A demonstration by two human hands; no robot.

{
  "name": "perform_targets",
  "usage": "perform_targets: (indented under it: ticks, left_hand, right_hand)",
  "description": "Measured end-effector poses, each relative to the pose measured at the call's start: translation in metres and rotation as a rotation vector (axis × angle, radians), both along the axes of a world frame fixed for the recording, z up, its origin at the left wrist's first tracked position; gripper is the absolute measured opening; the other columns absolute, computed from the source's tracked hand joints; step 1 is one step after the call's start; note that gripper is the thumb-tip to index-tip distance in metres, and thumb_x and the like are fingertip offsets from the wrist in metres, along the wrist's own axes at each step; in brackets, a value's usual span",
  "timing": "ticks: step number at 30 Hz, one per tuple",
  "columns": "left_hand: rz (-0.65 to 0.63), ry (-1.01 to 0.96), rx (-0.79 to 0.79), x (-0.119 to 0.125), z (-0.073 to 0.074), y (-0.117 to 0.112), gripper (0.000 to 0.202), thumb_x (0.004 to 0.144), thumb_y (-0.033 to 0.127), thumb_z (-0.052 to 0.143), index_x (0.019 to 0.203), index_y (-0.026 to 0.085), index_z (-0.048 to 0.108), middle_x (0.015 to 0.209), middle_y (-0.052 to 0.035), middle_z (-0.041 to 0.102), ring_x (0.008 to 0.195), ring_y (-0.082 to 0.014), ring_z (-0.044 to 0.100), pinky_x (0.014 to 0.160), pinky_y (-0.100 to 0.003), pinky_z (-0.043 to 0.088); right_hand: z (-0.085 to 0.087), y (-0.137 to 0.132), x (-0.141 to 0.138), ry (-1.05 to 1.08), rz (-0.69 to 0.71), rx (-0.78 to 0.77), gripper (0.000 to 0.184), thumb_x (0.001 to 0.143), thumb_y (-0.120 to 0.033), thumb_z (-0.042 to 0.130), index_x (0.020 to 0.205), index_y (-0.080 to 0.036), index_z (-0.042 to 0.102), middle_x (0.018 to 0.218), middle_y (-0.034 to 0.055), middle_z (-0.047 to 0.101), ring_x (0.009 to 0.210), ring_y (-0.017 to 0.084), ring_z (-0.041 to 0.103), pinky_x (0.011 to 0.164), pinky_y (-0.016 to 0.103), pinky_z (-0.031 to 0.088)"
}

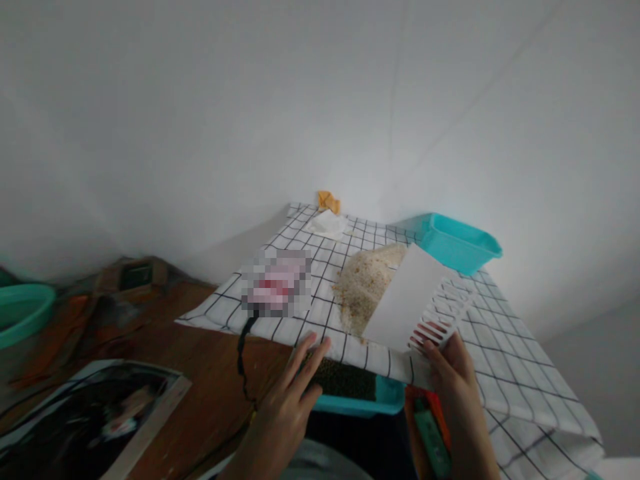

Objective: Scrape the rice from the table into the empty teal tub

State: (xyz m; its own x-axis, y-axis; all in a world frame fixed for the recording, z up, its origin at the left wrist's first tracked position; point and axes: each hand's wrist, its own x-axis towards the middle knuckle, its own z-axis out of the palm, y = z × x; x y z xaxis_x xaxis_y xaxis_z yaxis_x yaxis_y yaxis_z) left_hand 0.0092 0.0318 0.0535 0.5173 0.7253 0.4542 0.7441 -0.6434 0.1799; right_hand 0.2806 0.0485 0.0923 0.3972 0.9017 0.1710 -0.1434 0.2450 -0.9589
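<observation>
In my right hand (pixel 456 370) is a thin white plastic panel (pixel 407 297), plain on one side and cut with slots on the other. My fingers grip its slotted lower edge, and it tilts over the right side of a pale, grainy heap (pixel 367 283). The heap lies on a white checked cloth (pixel 325 327). My left hand (pixel 289 400) has its fingers stretched out at the cloth's front edge, holding nothing. Just beyond those fingers, below the cloth edge, sits a blue tray (pixel 363 405) of dark, fine grains, partly hidden.
An empty-looking turquoise basin (pixel 463 247) stands at the back right. A blurred-out pinkish object (pixel 277 283) with a black cord lies left. White tissue (pixel 329 225) and a yellow cloth (pixel 329 201) lie behind. A green basin (pixel 25 310) is far left; a red-and-green packet (pixel 431 433) is below.
</observation>
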Motion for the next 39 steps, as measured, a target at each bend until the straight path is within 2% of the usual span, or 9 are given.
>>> perform_targets:
  ticks: [5,11,15,21,26,31,34,39]
  left_hand:
    - [-0.003,0.048,-0.027,-0.001,-0.001,0.000,0.023,0.081,-0.002,0.048,0.076,0.018,0.059,0.161,-0.0068,0.022,0.146,-0.0321,0.017,0.113,-0.051,0.036]
    - [0.001,0.040,-0.019,-0.001,0.000,0.000,0.023,0.082,-0.001,0.048,0.075,0.017,0.060,0.160,-0.0082,0.024,0.146,-0.0333,0.016,0.112,-0.053,0.038]
    - [0.011,0.026,-0.040,0.000,0.000,0.000,0.029,0.083,-0.004,0.042,0.076,0.018,0.060,0.161,-0.0057,0.024,0.147,-0.0304,0.016,0.111,-0.051,0.040]
    - [-0.006,0.045,-0.016,-0.001,-0.005,-0.001,0.027,0.082,-0.003,0.043,0.076,0.018,0.058,0.162,-0.0062,0.017,0.147,-0.0330,0.014,0.111,-0.055,0.038]
    - [-0.023,0.036,0.028,-0.002,0.000,0.000,0.027,0.083,-0.003,0.041,0.072,0.018,0.055,0.163,-0.0065,0.013,0.147,-0.0341,0.014,0.110,-0.055,0.040]
    - [-0.043,0.017,-0.004,-0.002,0.002,0.000,0.031,0.080,-0.008,0.039,0.073,0.018,0.055,0.163,-0.0062,0.009,0.147,-0.0344,0.012,0.110,-0.056,0.040]
    - [-0.043,0.016,0.005,-0.003,0.002,-0.001,0.030,0.080,-0.007,0.040,0.070,0.018,0.054,0.164,-0.0051,0.005,0.147,-0.0346,0.012,0.109,-0.057,0.040]
    - [-0.037,-0.017,0.011,-0.002,0.000,-0.001,0.032,0.079,-0.008,0.040,0.071,0.018,0.057,0.164,-0.0041,0.008,0.147,-0.0335,0.015,0.110,-0.053,0.041]
  right_hand:
    - [-0.003,0.001,0.002,0.016,0.008,-0.012,0.029,0.075,-0.029,0.073,0.102,-0.024,0.066,0.099,0.0044,0.073,0.089,0.021,0.068,0.079,0.034,0.054]
    - [-0.005,0.001,0.005,0.014,0.061,-0.039,0.030,0.074,-0.029,0.074,0.103,-0.024,0.067,0.099,0.0040,0.073,0.089,0.021,0.069,0.079,0.033,0.054]
    - [-0.007,0.003,0.007,-0.005,0.074,-0.031,0.031,0.073,-0.031,0.075,0.101,-0.024,0.067,0.098,0.0050,0.074,0.088,0.022,0.069,0.079,0.034,0.055]
    - [-0.006,0.004,0.005,-0.008,0.078,-0.015,0.032,0.071,-0.034,0.076,0.099,-0.023,0.067,0.096,0.0063,0.074,0.085,0.024,0.069,0.077,0.037,0.056]
    - [-0.003,0.001,0.004,-0.012,0.110,-0.028,0.033,0.074,-0.032,0.074,0.106,-0.024,0.067,0.110,0.0062,0.072,0.100,0.024,0.066,0.087,0.036,0.052]
    - [-0.002,-0.001,0.006,0.022,0.146,-0.045,0.032,0.074,-0.031,0.074,0.104,-0.024,0.068,0.114,0.0064,0.070,0.103,0.025,0.066,0.089,0.038,0.052]
    - [0.000,-0.001,0.004,0.050,0.094,-0.039,0.029,0.074,-0.030,0.074,0.102,-0.024,0.069,0.110,0.0060,0.071,0.099,0.024,0.067,0.087,0.037,0.052]
    - [0.003,-0.003,0.001,0.134,-0.134,0.036,0.026,0.072,-0.027,0.073,0.098,-0.025,0.069,0.100,0.0039,0.072,0.091,0.020,0.067,0.082,0.033,0.053]
